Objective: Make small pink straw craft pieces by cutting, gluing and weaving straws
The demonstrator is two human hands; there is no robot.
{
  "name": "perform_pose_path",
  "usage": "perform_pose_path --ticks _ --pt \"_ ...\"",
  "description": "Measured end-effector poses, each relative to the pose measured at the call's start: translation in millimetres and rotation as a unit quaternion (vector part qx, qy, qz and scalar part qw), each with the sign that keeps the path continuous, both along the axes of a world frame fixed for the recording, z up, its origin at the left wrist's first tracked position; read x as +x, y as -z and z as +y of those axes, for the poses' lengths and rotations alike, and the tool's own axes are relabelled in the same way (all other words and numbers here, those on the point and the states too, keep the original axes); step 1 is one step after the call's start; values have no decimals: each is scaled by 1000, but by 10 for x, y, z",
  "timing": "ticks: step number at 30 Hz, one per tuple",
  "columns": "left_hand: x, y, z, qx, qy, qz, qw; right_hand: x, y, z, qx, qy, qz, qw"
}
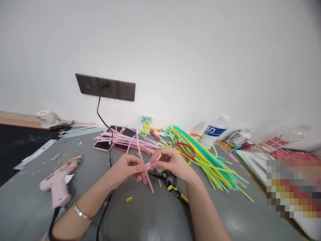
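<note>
Presently in hand: you hold a pink strip [150, 185] above the middle of the table [135, 221], one end hanging below your fingers.
Left hand [132, 168]: your thumb and fingers pinch the strip; a bracelet [81, 213] sits on that forearm.
Right hand [167, 159]: your thumb and forefinger grip the strip just beside the left fingertips.
Pliers [173, 189]: black and yellow, lying below your right hand, partly covered by your forearm.
Scrap [128, 198]: one short yellow piece, on the table near you.
Pink bundle [119, 138]: lying beyond your left hand, across phones [100, 146].
Green bundle [209, 164]: green and yellow strips, fanned out to the right of your right hand.
Glue gun [59, 184]: pink, on its side, left of your left forearm.
Cord [99, 107]: black, running from the wall socket [105, 87] down past your left arm.
Figure [146, 125]: blue and yellow, at the back, near the wall.
Bottle [213, 132]: white cap, blue label, behind the green bundle.
</note>
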State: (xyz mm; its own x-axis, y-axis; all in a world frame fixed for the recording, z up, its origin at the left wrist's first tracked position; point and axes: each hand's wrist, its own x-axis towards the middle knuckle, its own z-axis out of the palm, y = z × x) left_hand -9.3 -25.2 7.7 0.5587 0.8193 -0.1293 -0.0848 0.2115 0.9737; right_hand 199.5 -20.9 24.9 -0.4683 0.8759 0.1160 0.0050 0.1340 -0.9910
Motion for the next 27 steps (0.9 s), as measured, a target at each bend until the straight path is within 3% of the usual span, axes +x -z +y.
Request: perform_pose_path --ticks 7,14,20,27 --pt "9 102 54 46 -121 -88 988 -150 60 43 41 102 76 991" --pt "30 92 51 73 -229 -102 965 -265 50 18 89 123 81 985" --pt "47 41 29 33 -254 -155 954 -287 73 -11 105 119 70 985" --pt "101 29 24 -74 -247 -238 937 -492 156 -29 273 194 63 940"
